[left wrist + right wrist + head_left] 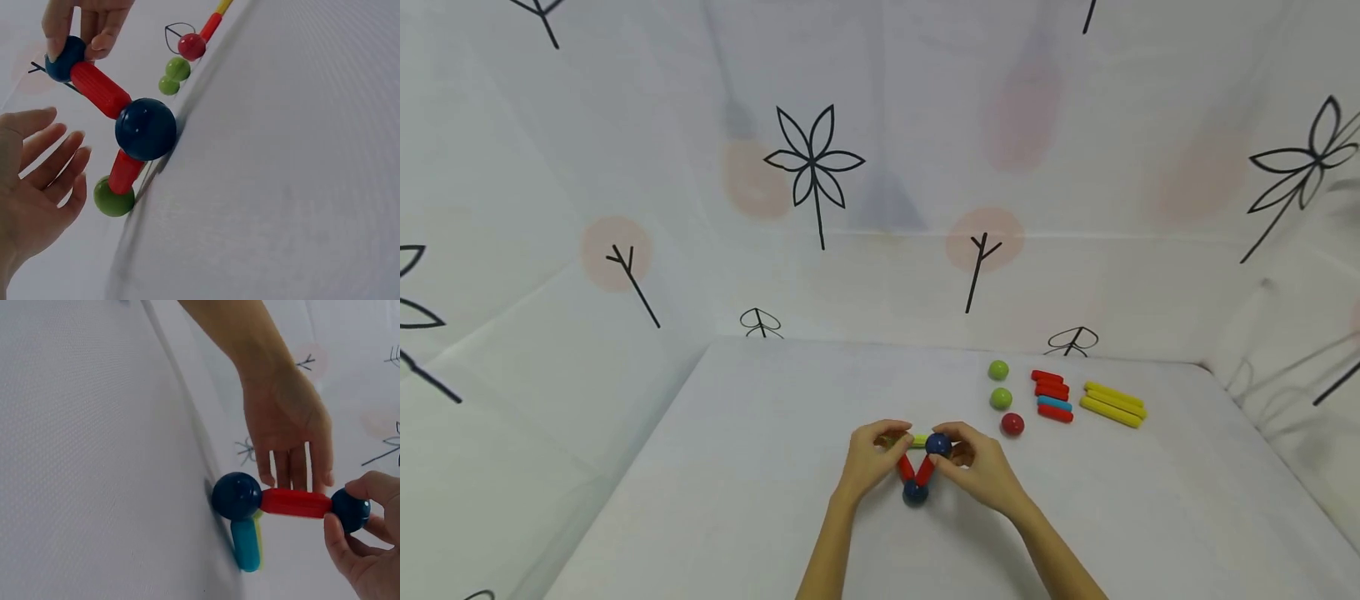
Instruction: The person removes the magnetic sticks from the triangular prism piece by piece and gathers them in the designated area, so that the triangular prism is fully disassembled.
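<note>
My right hand (977,467) pinches a dark blue ball (937,445) between thumb and fingers. From that ball a red rod (100,90) runs to a second blue ball (145,129) at the near corner. Another red rod (127,170) joins this corner ball to a green ball (114,197), forming a V. A yellow-green rod (920,441) shows behind the V, and a teal rod (245,544) appears below the corner ball in the right wrist view. My left hand (44,181) stands beside the V, fingers spread and holding nothing.
To the right on the white table (737,492) lie two green balls (1001,398) and a red ball (1012,424). Beyond them are several short red rods (1051,390), a blue rod (1055,403) and long yellow rods (1112,405). A patterned white cloth (887,275) hangs behind.
</note>
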A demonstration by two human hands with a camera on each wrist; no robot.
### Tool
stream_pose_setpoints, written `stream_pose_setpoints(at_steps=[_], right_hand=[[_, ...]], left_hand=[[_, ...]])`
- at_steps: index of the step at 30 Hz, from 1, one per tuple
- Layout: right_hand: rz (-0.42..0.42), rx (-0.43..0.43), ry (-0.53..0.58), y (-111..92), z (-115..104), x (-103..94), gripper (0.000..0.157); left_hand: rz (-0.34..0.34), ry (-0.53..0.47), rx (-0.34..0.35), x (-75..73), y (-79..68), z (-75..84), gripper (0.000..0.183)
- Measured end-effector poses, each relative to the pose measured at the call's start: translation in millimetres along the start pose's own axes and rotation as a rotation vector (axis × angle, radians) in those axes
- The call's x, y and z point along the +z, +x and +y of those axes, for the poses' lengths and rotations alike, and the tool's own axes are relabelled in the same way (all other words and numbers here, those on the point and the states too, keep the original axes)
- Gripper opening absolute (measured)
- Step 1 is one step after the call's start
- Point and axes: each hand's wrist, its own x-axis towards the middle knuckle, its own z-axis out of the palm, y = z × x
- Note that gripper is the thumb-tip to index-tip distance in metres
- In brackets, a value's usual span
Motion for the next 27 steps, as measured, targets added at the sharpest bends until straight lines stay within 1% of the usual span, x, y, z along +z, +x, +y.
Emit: stream_pose_setpoints(at_steps=[2,4,5,7,9,11,13,15,21,23,27], right_hand=[[0.015,0.015,0.014,1,3,-0.4,0.033],[0.032,0.019,0.034,2,5,-0.1,0.032],[0.04,0.02,0.05,3,7,0.3,0.031],[0.053,0.032,0.077,3,9,1.8,0.031],[0.059,0.054,0.104,3,12,3.7,0.031],[0.061,0.077,0.118,3,14,5.3,0.032],[0.06,0.087,0.108,2,15,6.3,0.031],[0.055,0.07,0.066,2,17,6.5,0.03],[0.032,-0.052,-0.141,1,24,6.8,0.031],[0.041,-0.056,-0.171,1,25,7.9,0.03],[0.075,-0.012,-0.184,0,24,10.8,0.028]], left_hand=[[-0.117,-0.079,-0.025,-0.9,-0.9,6.3,0.023],[-0.21,-0.122,-0.044,-0.6,-1.4,11.9,0.026],[-0.245,-0.136,-0.044,0.1,-1.7,14.0,0.027],[-0.277,-0.136,-0.052,2.3,-2.2,16.0,0.028],[-0.269,-0.108,-0.062,5.3,-2.8,15.9,0.027],[-0.236,-0.063,-0.056,8.3,-3.6,15.2,0.025],[-0.204,-0.012,-0.052,11.1,-4.4,13.5,0.023],[-0.186,0.042,-0.027,13.5,-4.8,11.8,0.022],[-0.165,0.184,0.037,19.4,-5.9,7.0,0.021],[-0.157,0.21,0.06,20.9,-6.4,6.3,0.021],[-0.136,0.243,0.084,23.1,-8.0,7.2,0.02]])
